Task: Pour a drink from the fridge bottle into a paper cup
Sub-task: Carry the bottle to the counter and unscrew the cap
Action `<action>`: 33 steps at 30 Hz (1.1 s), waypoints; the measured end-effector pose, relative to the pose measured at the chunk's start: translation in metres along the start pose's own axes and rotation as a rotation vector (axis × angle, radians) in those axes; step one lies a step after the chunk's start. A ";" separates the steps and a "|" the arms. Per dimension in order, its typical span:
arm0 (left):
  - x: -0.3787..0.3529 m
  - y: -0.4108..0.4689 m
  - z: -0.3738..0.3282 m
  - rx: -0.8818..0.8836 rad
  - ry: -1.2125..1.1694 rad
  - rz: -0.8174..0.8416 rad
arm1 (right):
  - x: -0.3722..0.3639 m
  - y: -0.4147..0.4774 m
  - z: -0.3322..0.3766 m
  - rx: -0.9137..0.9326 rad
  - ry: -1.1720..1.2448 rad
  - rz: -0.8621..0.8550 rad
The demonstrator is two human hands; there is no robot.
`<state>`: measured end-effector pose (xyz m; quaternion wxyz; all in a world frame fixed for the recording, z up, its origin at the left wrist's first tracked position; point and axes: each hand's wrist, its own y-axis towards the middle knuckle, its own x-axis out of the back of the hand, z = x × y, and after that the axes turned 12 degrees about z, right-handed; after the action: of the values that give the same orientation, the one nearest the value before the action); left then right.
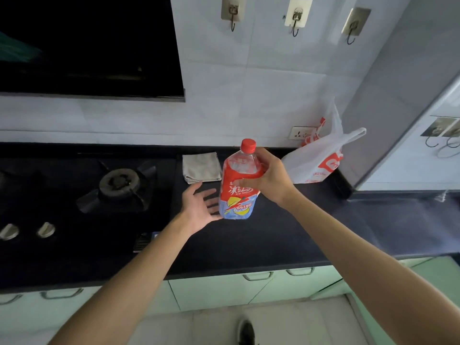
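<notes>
Right hand (267, 179) grips bottle (239, 185); left hand (199, 207) open beside it.

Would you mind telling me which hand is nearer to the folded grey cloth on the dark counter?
Left. The left hand hovers open just below the folded grey cloth; the right hand grips the red-capped plastic bottle, to the cloth's right.

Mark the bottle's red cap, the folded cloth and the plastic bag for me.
red cap (248, 145), head view, on the cap's side wall.
folded cloth (201, 166), head view, middle of its top face.
plastic bag (316, 160), head view, on the white front panel.
</notes>
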<state>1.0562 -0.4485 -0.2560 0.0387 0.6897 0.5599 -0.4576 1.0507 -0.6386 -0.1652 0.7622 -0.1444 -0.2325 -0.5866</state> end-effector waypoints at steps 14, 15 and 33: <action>0.040 0.051 0.038 0.116 -0.006 -0.167 | -0.035 0.010 -0.085 -0.117 -0.016 0.111; 0.041 0.054 0.042 0.127 0.003 -0.176 | -0.036 0.009 -0.089 -0.123 -0.010 0.115; 0.047 0.070 0.070 0.044 0.102 -0.279 | -0.048 0.003 -0.117 -0.030 0.087 0.124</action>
<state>1.0695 -0.4797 -0.3605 -0.0690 0.6282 0.6415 -0.4348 1.0651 -0.6557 -0.2895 0.8043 -0.1443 -0.1811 -0.5472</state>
